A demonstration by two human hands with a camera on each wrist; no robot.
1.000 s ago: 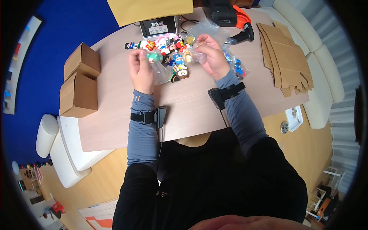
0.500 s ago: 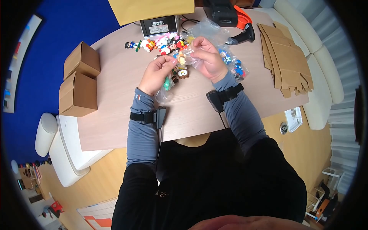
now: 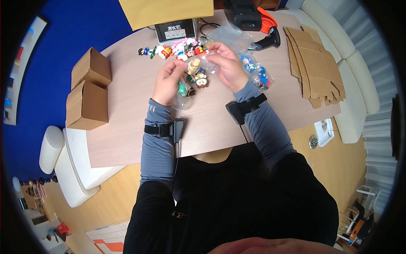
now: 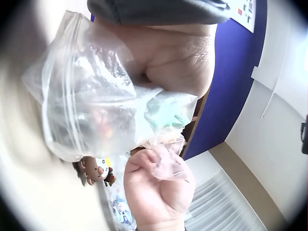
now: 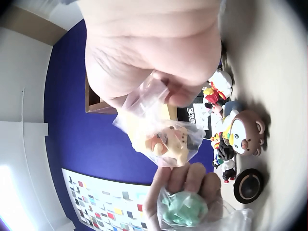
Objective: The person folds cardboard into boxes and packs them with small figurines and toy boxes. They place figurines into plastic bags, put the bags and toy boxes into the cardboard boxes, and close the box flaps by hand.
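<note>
My left hand (image 3: 165, 84) grips a clear zip bag (image 4: 72, 106) with a green figurine (image 5: 185, 209) inside, which hangs below the palm. Its fingertips reach up to a cream-coloured figurine (image 3: 193, 65) in a second clear bag. On the other side, my right hand (image 3: 230, 70) pinches the gathered plastic of that second bag (image 5: 149, 96), so the cream figurine is held between both hands above the table. A brown bear figurine (image 5: 245, 132) sits on the table just under them.
Behind the hands lies a cluster of small colourful figurines (image 3: 186, 48). Bagged blue figurines (image 3: 262, 78) lie to the right, near a black handheld scanner (image 3: 268, 39). Two cardboard boxes (image 3: 86, 103) stand left; flattened cardboard (image 3: 317, 67) is stacked right. A label printer (image 3: 175, 31) stands at the back.
My left hand has come right and towards my right hand, and the green figurine now hangs under it. The cream figurine has shifted left and tilted between the hands.
</note>
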